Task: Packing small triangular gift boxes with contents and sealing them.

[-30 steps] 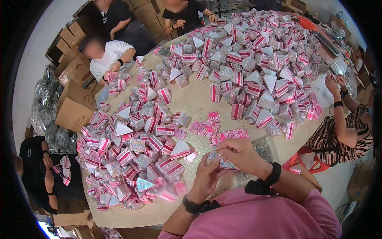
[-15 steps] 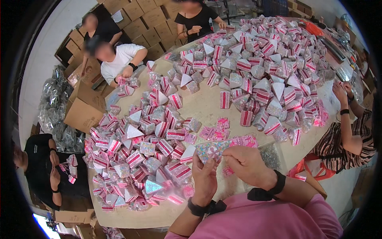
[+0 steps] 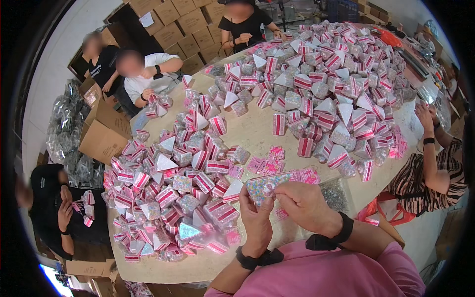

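Large pale table [image 3: 257, 131] filling the centre, now sitting lower and more central than half a second ago, with more of the stacked cardboard boxes [image 3: 170, 22] showing at 11 o'clock. Big heap of pink-and-white striped packets [image 3: 326, 74] spread from 12 to 2 o'clock; second heap [image 3: 173, 193] from 8 to 9 o'clock, lying as before. Open carton [image 3: 101, 131] at 9 o'clock beside crumpled silver film [image 3: 62, 131]. Seated people around the rim at 10, 12, 3 and 8 o'clock, a further one at 10 o'clock come into view since the earlier frame.

At 6 o'clock, both own hands raised just off the table edge. Flat sprinkle-patterned packet with pink striped end [image 3: 277, 180] held between them, above the bare table, near the small scatter of pink slips [image 3: 267, 163]. Left hand [image 3: 257, 220] closed, thumb and fingers pinching the packet's lower left edge. Right hand [image 3: 304, 205] curled over the packet's right half, fingertips pressed on it, shifted slightly left of its earlier place. Dark bands on both wrists.
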Demonstrator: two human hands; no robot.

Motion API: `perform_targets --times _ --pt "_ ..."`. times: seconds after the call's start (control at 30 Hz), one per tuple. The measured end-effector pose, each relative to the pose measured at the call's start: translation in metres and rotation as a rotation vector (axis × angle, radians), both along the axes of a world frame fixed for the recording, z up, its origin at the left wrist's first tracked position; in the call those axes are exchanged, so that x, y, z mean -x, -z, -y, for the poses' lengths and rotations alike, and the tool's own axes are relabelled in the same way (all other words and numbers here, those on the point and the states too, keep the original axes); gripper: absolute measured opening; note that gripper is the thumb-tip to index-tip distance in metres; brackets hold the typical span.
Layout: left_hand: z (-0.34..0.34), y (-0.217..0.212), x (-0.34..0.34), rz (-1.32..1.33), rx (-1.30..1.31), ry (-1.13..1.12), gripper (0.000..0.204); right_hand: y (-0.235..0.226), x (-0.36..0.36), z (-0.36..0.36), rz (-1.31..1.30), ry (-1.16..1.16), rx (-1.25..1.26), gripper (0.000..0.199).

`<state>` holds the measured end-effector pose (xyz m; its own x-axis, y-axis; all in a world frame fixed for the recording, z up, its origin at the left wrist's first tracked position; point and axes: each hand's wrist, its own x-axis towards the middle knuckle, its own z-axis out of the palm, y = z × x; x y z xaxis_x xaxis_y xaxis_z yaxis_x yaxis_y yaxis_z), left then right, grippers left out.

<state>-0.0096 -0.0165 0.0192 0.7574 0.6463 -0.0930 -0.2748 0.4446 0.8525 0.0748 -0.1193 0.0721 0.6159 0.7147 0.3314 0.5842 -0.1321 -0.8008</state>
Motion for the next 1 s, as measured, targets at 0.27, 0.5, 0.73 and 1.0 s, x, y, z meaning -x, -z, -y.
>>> perform_targets --times 0.27,0.5,0.73,1.0 --pt "0.003 -0.002 0.000 -0.042 -0.100 -0.034 0.063 0.000 -0.001 0.002 -0.001 -0.006 0.028 0.011" --pt "0.003 0.006 0.000 -0.150 -0.326 -0.083 0.069 0.004 -0.002 0.001 0.071 0.026 -0.001 0.009" --pt "0.000 0.010 0.004 -0.188 -0.211 0.003 0.073 0.002 -0.001 0.001 -0.118 0.048 0.086 0.015" --pt "-0.002 0.008 0.007 -0.148 -0.141 -0.020 0.057 -0.006 0.005 -0.003 -0.167 0.046 0.049 0.012"
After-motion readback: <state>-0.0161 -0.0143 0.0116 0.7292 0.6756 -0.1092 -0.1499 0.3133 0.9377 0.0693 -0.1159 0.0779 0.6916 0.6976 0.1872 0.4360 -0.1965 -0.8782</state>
